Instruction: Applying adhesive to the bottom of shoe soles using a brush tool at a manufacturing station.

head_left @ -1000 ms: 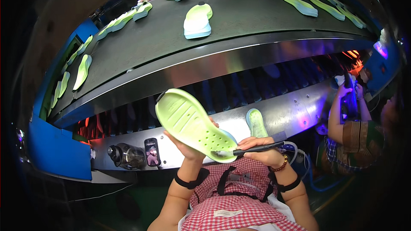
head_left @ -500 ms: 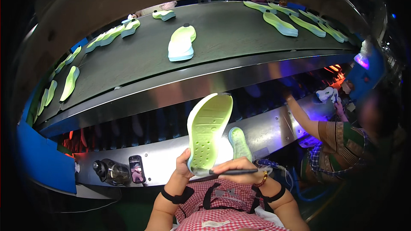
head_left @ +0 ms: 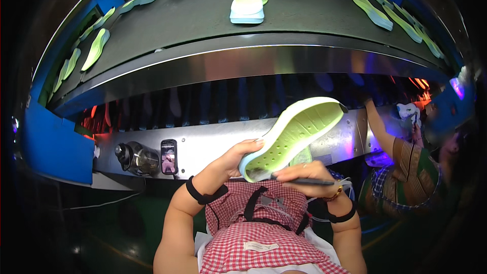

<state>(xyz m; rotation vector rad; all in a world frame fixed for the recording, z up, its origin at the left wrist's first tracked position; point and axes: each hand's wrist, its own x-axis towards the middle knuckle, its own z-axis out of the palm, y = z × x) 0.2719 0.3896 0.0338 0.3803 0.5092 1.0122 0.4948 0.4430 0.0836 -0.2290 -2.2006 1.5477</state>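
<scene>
My left hand (head_left: 238, 156) grips a lime-green shoe sole (head_left: 299, 129) by its pale-blue heel edge, thumb on the near rim. The sole is tilted, its toe pointing up to the right and its hollow, dimpled inner side facing me. A dark tab sits at the toe tip. In my right hand (head_left: 308, 175) is a slim, dark-handled brush-like tool (head_left: 315, 181). Its working end is at the heel, mostly hidden by my fingers. Partly covered by the held sole and my right hand, another green sole (head_left: 302, 157) lies on the metal ledge.
Several green-and-blue soles (head_left: 248, 5) lie on the dark conveyor belt (head_left: 187, 23) ahead. On the metal ledge (head_left: 208, 144) to the left stand a dark bottle (head_left: 139, 158) and a phone (head_left: 169, 156). A co-worker's arm (head_left: 380, 129) reaches under the conveyor at right.
The held sole has swung from nearly upright to leaning right, its toe moving right. My left hand has shifted up and right along with it. The view has tilted down.
</scene>
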